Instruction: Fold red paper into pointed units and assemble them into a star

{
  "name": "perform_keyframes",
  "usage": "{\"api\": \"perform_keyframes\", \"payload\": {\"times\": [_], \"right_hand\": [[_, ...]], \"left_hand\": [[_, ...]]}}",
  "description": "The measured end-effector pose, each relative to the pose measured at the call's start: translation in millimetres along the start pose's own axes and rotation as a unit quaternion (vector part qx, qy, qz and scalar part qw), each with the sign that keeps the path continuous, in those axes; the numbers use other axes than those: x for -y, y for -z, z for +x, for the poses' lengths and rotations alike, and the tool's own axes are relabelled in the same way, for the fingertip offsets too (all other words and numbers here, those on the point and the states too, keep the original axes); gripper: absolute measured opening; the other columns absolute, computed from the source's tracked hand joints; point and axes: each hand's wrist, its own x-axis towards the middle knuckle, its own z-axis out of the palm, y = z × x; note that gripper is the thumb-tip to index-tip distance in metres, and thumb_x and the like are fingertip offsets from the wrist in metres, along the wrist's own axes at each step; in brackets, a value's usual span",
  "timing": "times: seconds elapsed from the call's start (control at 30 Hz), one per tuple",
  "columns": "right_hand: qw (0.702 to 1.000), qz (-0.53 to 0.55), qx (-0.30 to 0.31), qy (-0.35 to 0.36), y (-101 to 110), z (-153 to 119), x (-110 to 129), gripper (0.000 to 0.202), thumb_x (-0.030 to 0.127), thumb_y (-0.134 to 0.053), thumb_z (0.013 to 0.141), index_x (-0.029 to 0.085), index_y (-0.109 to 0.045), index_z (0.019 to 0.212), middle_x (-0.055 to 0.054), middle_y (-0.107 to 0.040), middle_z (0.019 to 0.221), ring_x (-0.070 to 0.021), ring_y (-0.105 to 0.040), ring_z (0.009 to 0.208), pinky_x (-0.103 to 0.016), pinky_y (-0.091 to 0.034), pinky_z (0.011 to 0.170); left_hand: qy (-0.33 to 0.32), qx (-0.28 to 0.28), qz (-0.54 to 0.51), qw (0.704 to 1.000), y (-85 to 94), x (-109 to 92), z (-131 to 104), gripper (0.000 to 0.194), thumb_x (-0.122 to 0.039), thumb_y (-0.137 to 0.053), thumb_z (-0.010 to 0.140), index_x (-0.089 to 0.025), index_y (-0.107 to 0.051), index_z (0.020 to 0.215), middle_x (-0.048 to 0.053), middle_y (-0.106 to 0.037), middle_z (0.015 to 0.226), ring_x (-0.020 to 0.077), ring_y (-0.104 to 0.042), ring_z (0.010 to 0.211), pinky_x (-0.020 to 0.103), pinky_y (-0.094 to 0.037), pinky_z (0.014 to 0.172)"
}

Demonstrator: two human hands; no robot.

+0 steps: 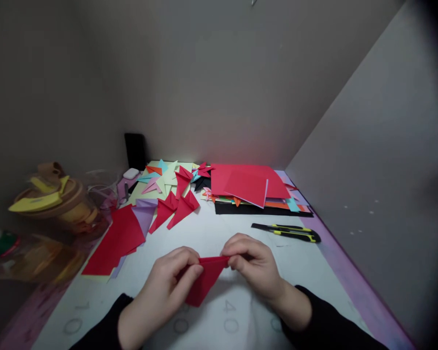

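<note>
A folded piece of red paper (207, 279) is held up between my two hands, over the white sheet on the table. My left hand (170, 277) pinches its upper left edge between thumb and fingers. At the upper right corner, my right hand (255, 262) pinches it the same way. The top edge runs as a narrow folded strip between the hands, and a pointed flap hangs below. Beyond the hands lie several folded red paper pieces (183, 209) of similar colour. Part of the held paper is hidden behind my left fingers.
A black and yellow utility knife (295, 232) lies right of my hands. Behind it is a stack of coloured paper (248, 182). Red sheets (118, 240) lie at left, near a lidded cup (63, 204) and a bottle (29, 257). Coloured folded pieces (160, 177) lie at the back.
</note>
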Motion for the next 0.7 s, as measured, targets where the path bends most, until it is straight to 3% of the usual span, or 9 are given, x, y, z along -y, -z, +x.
{"api": "perform_keyframes", "payload": {"times": [0.33,0.6,0.7], "right_hand": [[0.999,-0.045,-0.006,-0.027,1.4,-0.6,4.5,0.010,0.012,-0.063,0.082,0.020,-0.068,0.078,-0.001,-0.066,0.069,-0.0126,-0.061,0.064,-0.024,-0.049,0.059],[0.995,-0.034,-0.040,-0.082,-4.9,-2.0,7.9,0.016,0.015,-0.059,0.083,0.019,-0.060,0.068,0.002,-0.057,0.062,-0.0105,-0.054,0.058,-0.021,-0.043,0.054],[0.993,-0.027,-0.041,-0.105,-6.9,-4.0,8.8,0.016,0.016,-0.059,0.083,0.019,-0.059,0.068,0.003,-0.055,0.061,-0.0097,-0.051,0.056,-0.021,-0.041,0.052]], "left_hand": [[-0.066,-0.040,0.037,0.996,-1.8,-5.5,-5.2,0.014,-0.013,-0.047,0.091,-0.018,-0.054,0.080,0.002,-0.061,0.080,0.0120,-0.058,0.074,0.022,-0.047,0.067],[-0.110,-0.069,0.074,0.989,-2.2,-10.0,-8.4,0.012,-0.010,-0.051,0.088,-0.019,-0.056,0.081,0.001,-0.062,0.080,0.0101,-0.060,0.072,0.018,-0.049,0.064],[-0.120,-0.077,0.102,0.984,-1.2,-11.9,-7.6,0.009,-0.011,-0.054,0.086,-0.019,-0.059,0.087,0.004,-0.065,0.090,0.0130,-0.063,0.081,0.022,-0.051,0.069]]}}
